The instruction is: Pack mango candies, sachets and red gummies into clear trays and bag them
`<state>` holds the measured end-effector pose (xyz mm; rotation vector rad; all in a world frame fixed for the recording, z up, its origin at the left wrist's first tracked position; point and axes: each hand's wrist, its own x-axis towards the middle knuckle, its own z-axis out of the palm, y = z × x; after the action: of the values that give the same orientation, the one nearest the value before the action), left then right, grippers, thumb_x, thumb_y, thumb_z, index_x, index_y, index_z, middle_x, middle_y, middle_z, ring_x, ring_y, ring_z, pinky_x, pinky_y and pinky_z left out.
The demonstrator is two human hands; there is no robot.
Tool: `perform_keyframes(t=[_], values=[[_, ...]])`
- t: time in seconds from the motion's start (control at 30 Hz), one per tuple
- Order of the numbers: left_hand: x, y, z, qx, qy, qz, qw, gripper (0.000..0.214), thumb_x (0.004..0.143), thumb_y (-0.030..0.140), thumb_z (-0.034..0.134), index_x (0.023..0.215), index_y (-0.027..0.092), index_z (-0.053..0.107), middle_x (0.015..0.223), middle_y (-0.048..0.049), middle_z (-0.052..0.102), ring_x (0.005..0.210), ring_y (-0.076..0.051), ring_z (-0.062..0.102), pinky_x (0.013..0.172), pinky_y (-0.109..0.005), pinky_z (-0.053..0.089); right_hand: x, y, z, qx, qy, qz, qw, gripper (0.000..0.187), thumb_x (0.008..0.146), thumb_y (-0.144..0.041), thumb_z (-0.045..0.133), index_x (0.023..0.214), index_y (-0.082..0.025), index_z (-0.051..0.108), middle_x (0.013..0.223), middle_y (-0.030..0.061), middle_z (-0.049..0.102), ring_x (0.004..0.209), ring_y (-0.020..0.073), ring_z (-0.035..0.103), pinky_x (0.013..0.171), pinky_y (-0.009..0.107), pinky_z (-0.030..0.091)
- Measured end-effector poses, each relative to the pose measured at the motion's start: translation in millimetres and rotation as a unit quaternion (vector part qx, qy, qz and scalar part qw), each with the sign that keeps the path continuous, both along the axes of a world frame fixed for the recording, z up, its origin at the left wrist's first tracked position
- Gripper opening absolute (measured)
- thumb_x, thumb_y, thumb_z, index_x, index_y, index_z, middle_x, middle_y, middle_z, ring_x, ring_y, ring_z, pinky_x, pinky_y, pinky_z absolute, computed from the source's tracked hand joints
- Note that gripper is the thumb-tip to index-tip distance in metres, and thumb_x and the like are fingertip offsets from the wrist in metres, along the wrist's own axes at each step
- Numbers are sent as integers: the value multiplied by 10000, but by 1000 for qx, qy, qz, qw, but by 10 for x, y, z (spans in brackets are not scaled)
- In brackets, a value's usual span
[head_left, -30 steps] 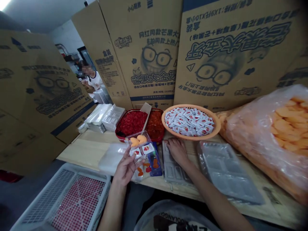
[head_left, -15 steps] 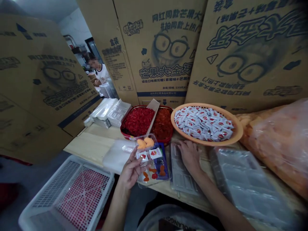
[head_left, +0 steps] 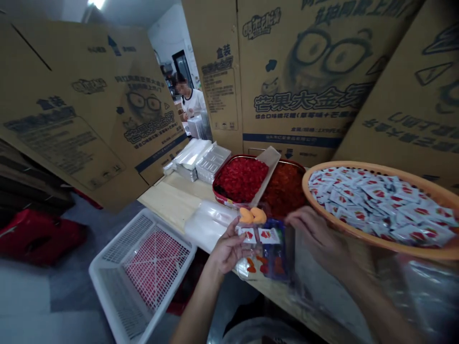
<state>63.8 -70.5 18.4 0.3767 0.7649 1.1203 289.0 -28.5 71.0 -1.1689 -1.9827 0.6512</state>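
My left hand [head_left: 226, 248] grips the left edge of a filled clear snack tray [head_left: 263, 246] holding two orange pieces, two small white sachets and red and orange bits over a blue card. My right hand [head_left: 315, 236] is blurred, just right of that tray, fingers curled above a clear plastic tray lid [head_left: 322, 286] on the wooden table [head_left: 172, 203]; what it holds is unclear. Behind them stand a red divided tray of red bits [head_left: 244, 179] and an orange basket of sachets [head_left: 376, 200].
A white plastic crate [head_left: 139, 267] sits on the floor at the lower left. Stacks of empty clear trays [head_left: 204, 160] lie at the table's back left, a clear bag [head_left: 211, 222] beside my left hand. Large cardboard boxes [head_left: 297, 71] wall the table. A person stands far behind.
The view has swung left and closer. My right hand has lifted off the empty grey tray and moved towards the filled tray. My left hand still holds the filled tray.
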Motion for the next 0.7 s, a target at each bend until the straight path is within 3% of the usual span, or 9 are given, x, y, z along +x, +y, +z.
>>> perform_keyframes(t=[0.1,0.2,0.3,0.43,0.6,0.7], values=[[22,2,30,4,-19,4,1000,571,797,330,643,1321,275,423,1143,-87,619,946,-244,655,817,-431,522,-496,301,93,17,-105,26,994,280,933,-310,333,860,-212,585,896,69,565,901,222,514,774,363,335],[25,-8,40,16,-39,-1,999,549,803,504,583,1278,255,466,1208,-108,587,1000,-267,631,822,-446,516,-882,580,-58,36,-202,42,978,238,923,-283,393,894,-200,614,939,73,568,936,223,497,750,336,313],[18,-23,5,21,-29,4,999,563,759,364,682,1269,272,461,1208,-85,583,940,-251,650,808,-459,520,-1061,736,-265,68,-254,37,964,203,918,-285,445,935,-201,629,967,76,569,931,223,481,742,321,303],[34,-20,-54,-4,-5,37,999,619,685,132,716,1245,243,477,1124,-64,621,846,-200,660,789,-420,533,-1110,793,-377,95,-287,10,953,183,912,-301,490,973,-191,624,999,89,566,958,245,472,776,345,307],[63,-4,-55,-32,-1,69,997,608,683,103,686,1244,202,474,1073,-88,650,815,-195,661,748,-394,548,-993,797,-327,57,-271,-39,960,160,883,-269,526,971,-178,624,1036,103,584,1015,269,493,837,397,345],[34,-5,-10,-20,-11,56,998,597,696,118,663,1251,218,464,1076,-85,648,823,-223,666,722,-444,556,-768,730,-353,23,-172,-89,981,231,814,-286,582,1015,-177,609,1076,122,576,1042,302,499,846,442,387]])
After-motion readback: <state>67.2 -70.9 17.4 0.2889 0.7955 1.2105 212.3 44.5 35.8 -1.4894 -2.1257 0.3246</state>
